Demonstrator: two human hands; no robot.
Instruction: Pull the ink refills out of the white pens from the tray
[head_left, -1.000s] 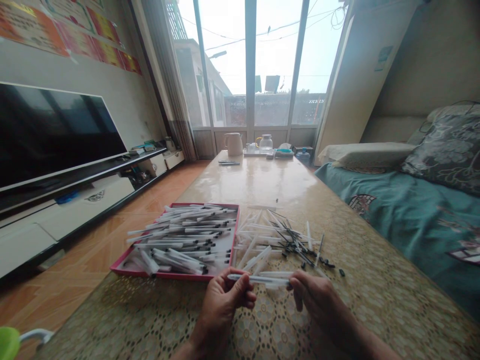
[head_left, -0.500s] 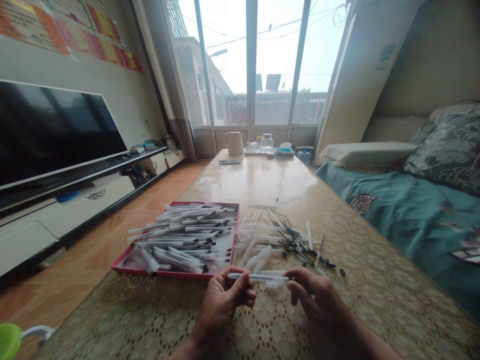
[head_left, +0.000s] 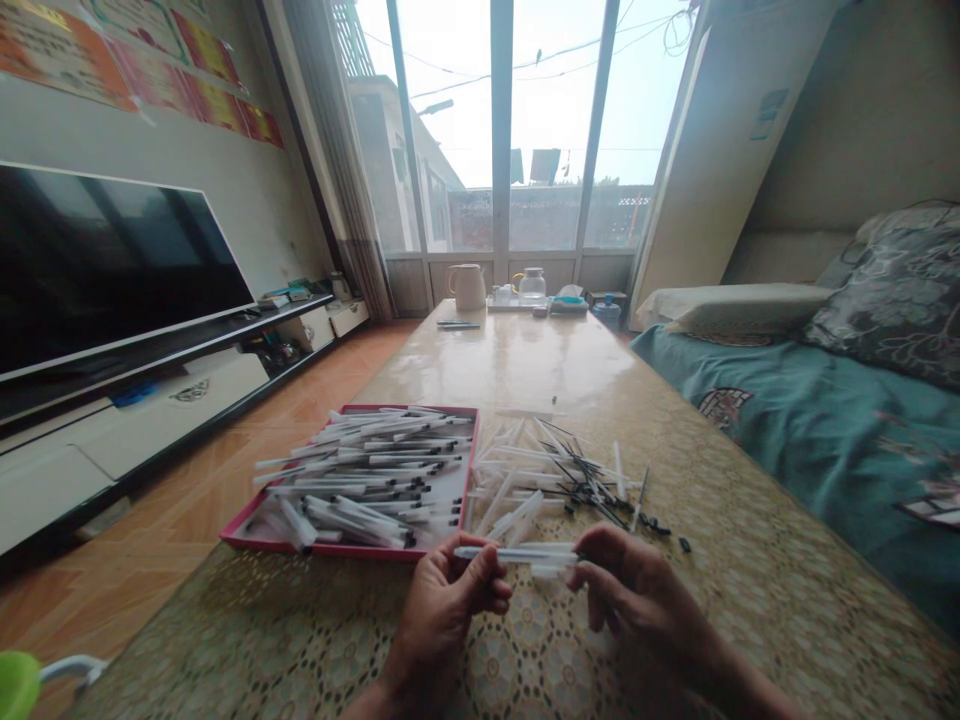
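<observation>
My left hand (head_left: 448, 598) is closed around a clear pen barrel (head_left: 517, 553) that lies level between both hands. My right hand (head_left: 637, 592) pinches the barrel's right end with its fingertips. Both hands hover just above the patterned tablecloth (head_left: 757, 590), near the table's front edge. Just beyond them lies a loose pile of clear barrels and thin black refills (head_left: 562, 475). A pink tray (head_left: 240, 532) full of several assembled pens stands to the left of that pile.
A white kettle (head_left: 468, 287), a glass jug (head_left: 532, 286) and small items stand at the table's far end. A television (head_left: 97, 260) on a low cabinet runs along the left wall. A teal-covered bed (head_left: 840, 430) with pillows flanks the right. A green cup (head_left: 16, 685) shows bottom left.
My right hand's fingertips have shifted slightly left along the barrel's end. The left hand has kept its grip and place.
</observation>
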